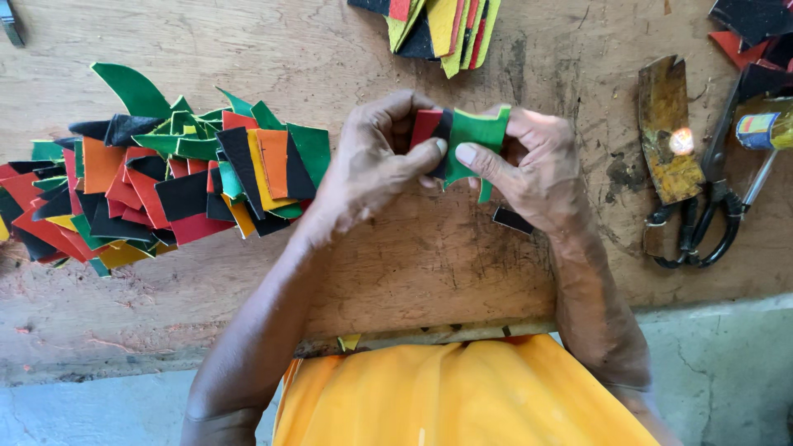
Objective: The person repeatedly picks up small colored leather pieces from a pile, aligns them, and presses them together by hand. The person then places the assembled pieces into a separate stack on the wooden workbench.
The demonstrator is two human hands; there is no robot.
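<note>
Both hands, left (376, 161) and right (529, 169), pinch a small stack of cloth pieces (462, 140) over the bench (429, 264), right of the scrap pile (157, 190); light, floppy, likely best gripped by the edges

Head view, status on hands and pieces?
Both hands, left hand and right hand, pinch the green piece stacked with red and black. Nothing in the way.

Matt felt pieces (462, 136), rough wooden board (429, 256)

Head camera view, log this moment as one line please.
left hand: pinching small stack of coloured pieces | right hand: pinching same stack | big pile: left on board | scissors: right
</note>
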